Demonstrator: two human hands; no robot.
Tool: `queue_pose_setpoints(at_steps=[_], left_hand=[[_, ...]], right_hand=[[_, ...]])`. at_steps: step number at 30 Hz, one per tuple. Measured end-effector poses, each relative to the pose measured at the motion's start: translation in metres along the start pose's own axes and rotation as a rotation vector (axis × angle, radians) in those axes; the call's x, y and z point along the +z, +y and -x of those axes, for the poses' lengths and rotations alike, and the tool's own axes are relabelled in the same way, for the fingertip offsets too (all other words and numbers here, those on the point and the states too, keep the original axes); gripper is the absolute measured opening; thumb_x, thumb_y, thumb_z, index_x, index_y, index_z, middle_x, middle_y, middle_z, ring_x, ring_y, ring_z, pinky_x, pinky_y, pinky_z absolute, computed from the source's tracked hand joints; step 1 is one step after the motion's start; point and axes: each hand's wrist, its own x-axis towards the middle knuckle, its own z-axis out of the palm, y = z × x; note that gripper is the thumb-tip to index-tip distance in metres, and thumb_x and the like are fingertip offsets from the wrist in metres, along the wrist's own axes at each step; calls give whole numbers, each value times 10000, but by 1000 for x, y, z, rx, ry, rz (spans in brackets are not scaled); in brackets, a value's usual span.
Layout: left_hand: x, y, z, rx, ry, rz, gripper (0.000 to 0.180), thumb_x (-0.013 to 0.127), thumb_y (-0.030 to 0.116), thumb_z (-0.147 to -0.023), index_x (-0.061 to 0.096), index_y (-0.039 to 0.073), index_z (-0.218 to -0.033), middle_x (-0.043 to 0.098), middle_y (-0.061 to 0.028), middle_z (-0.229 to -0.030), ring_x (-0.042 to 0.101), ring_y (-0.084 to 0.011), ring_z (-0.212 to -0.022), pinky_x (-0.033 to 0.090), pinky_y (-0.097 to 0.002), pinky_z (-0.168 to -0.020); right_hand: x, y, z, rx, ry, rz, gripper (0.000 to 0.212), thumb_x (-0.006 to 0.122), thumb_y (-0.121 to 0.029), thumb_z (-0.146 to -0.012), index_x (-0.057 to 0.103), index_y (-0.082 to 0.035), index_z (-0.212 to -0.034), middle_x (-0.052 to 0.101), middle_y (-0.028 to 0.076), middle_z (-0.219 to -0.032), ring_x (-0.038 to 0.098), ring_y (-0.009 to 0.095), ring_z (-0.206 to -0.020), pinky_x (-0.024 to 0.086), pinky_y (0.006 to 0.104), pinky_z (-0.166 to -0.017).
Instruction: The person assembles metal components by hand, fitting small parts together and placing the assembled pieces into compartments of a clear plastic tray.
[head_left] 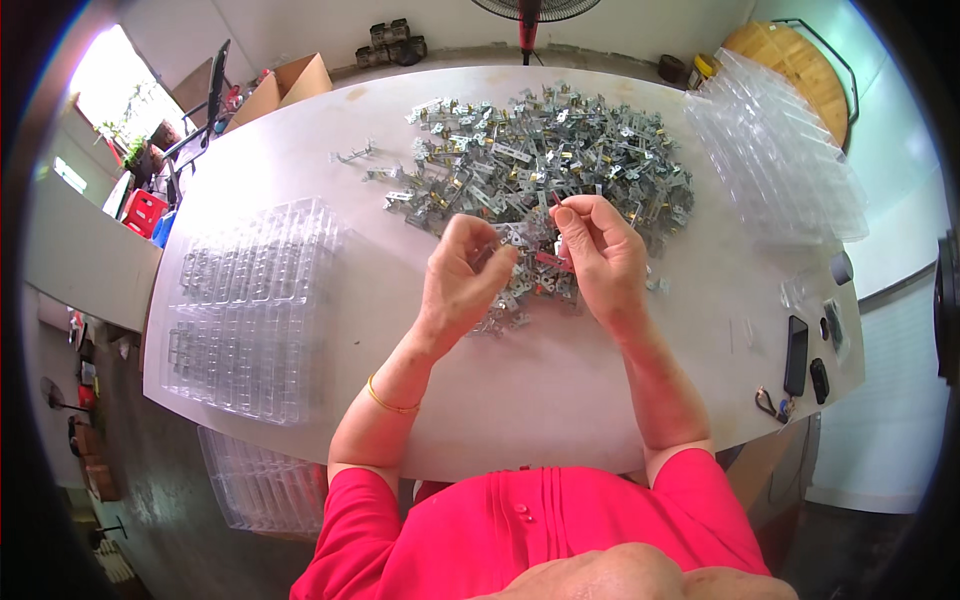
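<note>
Left hand [462,283] fingers pinching small metal bracket [514,240], right hand [598,255] likewise (pile [540,150] behind)

1. Left hand [462,280] and right hand [598,255] raised together over the white table [520,400], fingers pinching small metal brackets [528,262] between them.
2. Big heap of metal brackets [540,155] just beyond the hands.
3. Clear plastic blister trays [250,305] lying flat on the left side of the table; another stack of clear trays [775,150] at the right.
4. Black phone [796,355] near the right edge.
</note>
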Motion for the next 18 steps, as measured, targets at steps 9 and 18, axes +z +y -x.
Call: queue_pose_setpoints(at_steps=[9,18], left_hand=[[-12,12,-3,-146,18,199,160,665,132,-975,530,54,-1009,560,34,-762,453,-8,-589,357,-175,-500],[-9,-2,-4,12,66,20,166,669,63,-954,517,40,-1017,566,18,-814,491,-16,-633,433,-192,-535]], right_hand=[[5,9,6,68,-110,172,110,655,-160,-990,681,-56,-966,549,-28,-612,445,30,-549,375,245,-492],[6,6,7,79,-137,221,118,668,-171,-974,688,-55,-967,593,15,-608,484,52,-534,398,268,-497]])
